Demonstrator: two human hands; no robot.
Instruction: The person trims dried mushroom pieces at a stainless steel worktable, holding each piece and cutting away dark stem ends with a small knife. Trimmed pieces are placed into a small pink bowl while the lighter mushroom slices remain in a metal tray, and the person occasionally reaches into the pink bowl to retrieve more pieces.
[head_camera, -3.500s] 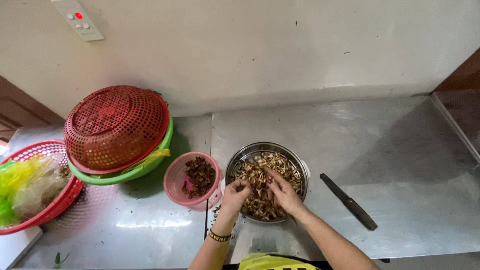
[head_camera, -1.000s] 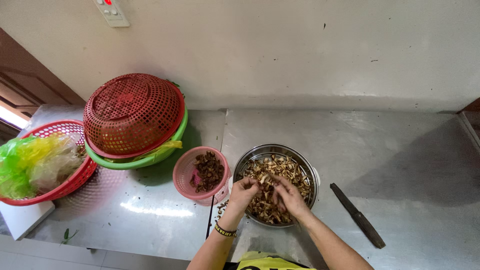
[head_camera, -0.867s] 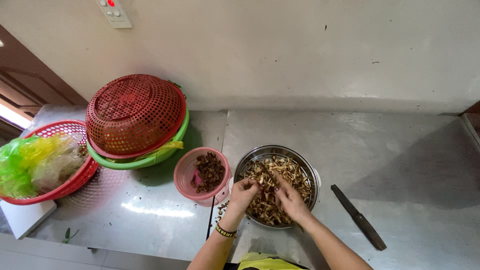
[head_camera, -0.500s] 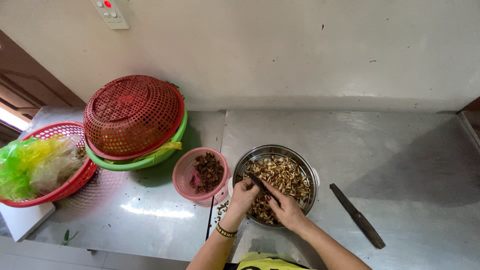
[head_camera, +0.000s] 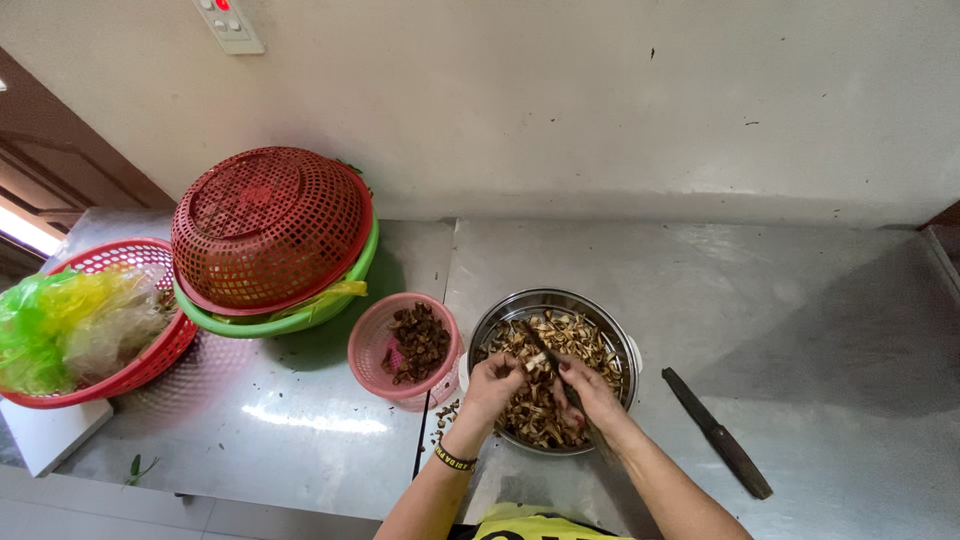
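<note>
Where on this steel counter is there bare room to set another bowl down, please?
The widest bare patch lies right of the metal bowl, between the back wall and the knife, and beyond it. A smaller one sits in front of the green basket. The pink basket crowds both hands.

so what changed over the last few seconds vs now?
Little. Both hands stayed over the steel bowl of brown pieces; the right hand slid slightly toward the near rim, and the left hand kept pinching a piece. The pink basket, knife and red baskets did not move; only the camera shifted.
</note>
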